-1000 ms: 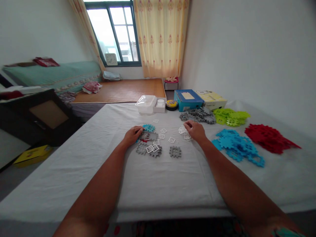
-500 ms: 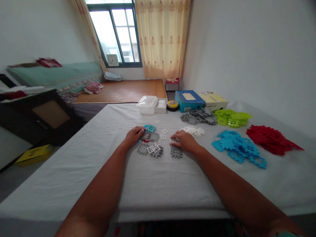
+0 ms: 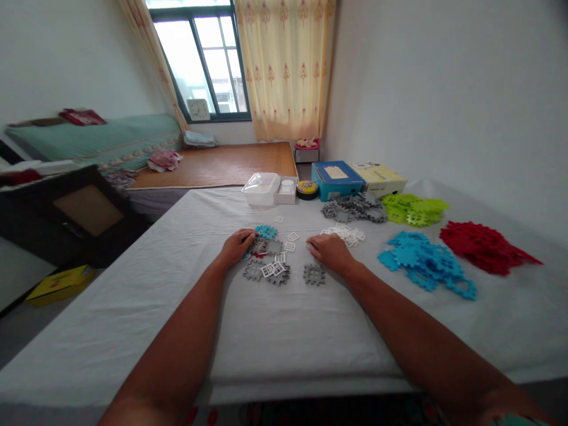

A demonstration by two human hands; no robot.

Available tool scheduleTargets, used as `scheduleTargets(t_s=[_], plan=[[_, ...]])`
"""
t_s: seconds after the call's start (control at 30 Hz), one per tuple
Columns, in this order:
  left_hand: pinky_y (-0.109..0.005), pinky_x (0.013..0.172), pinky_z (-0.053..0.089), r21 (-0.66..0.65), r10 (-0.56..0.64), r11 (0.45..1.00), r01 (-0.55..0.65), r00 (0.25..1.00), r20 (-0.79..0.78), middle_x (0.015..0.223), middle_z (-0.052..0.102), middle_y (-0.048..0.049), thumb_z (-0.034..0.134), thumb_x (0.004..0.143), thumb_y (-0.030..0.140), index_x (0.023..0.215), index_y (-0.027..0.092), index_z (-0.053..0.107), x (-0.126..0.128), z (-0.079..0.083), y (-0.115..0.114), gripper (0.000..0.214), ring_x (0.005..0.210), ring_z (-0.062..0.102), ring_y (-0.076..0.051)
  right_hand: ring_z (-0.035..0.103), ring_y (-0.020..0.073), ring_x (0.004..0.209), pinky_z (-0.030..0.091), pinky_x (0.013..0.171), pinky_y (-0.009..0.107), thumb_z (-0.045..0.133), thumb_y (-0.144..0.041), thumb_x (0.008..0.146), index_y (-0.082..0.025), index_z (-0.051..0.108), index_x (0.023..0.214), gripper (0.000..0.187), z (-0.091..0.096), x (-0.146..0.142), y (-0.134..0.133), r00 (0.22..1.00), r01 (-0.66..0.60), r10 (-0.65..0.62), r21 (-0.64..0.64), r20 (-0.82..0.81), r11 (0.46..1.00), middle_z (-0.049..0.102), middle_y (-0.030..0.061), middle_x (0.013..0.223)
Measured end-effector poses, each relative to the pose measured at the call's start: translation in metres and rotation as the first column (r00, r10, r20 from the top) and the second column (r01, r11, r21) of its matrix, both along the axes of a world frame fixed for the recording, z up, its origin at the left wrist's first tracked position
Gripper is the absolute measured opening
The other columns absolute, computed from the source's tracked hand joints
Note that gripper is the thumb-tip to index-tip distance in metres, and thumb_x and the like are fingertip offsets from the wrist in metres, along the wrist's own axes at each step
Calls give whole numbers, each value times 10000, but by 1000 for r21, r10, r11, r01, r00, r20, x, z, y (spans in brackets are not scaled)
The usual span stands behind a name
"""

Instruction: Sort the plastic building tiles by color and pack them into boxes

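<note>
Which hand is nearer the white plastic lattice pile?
Right: the right hand is beside the white plastic lattice pile; the left hand is farther away, to its left.

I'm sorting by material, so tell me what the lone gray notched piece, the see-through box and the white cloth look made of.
Lone gray notched piece: probably plastic, matte-looking, from its even color and regular notches. See-through box: likely plastic, somewhat glossy, being translucent with pale highlights. White cloth: fabric, matte, given its soft creases; fibre unclear.
</note>
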State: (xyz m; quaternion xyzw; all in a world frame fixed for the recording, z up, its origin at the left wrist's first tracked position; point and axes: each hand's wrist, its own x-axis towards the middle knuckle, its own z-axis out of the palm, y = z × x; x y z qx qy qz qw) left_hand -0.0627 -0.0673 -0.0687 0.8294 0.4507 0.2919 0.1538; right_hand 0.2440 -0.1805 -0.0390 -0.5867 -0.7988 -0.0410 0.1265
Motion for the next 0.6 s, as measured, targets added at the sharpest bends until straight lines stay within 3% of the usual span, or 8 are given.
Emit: scheduleTargets(t_s=[0.17, 0.27, 0.37, 0.5, 0.6], plan=[[-363, 1006, 452, 3, -11, 1000, 11, 1000, 6, 1098, 696, -80, 380, 905, 504, 1007, 197, 706, 0, -1, 1, 459, 1063, 622, -224, 587, 236, 953, 376, 775, 345, 465, -238, 913, -206, 673, 1074, 265, 7, 29, 5, 965, 262, -253, 171, -74, 950, 703, 86, 1032], [-368, 1002, 455, 0, -12, 1000, 12, 1000, 9, 1107, 694, -82, 378, 908, 495, 1012, 193, 705, 0, -2, 1, 457, 1066, 620, -225, 540, 270, 1013, 395, 785, 363, 490, -244, 900, -193, 675, 1098, 276, 6, 43, 8, 945, 325, -306, 232, -115, 917, 674, 105, 1105], [-371, 1004, 453, -2, -9, 1000, 9, 1000, 7, 1114, 695, -82, 375, 911, 489, 1011, 194, 705, -1, -2, 1, 454, 1078, 614, -224, 508, 265, 1062, 413, 863, 379, 499, -256, 907, -179, 657, 1160, 308, -2, 35, 10, 971, 204, -165, 243, -170, 948, 645, 110, 1177], [-366, 1007, 452, -2, -10, 1000, 10, 1000, 5, 1111, 699, -73, 368, 910, 490, 1001, 204, 707, -1, -2, 1, 453, 1085, 610, -222, 493, 227, 1113, 405, 954, 373, 488, -354, 943, -212, 645, 1199, 332, -15, 3, 9, 966, -139, 168, 155, -199, 978, 634, 83, 1216], [-363, 1001, 458, 8, -13, 1000, 13, 1000, 2, 1103, 701, -72, 372, 908, 497, 999, 209, 710, -1, -2, 1, 454, 1074, 616, -223, 450, 238, 1182, 402, 953, 400, 457, -418, 958, -279, 627, 1231, 350, -21, -13, 6, 955, -237, 246, 75, -165, 969, 594, 54, 1293]])
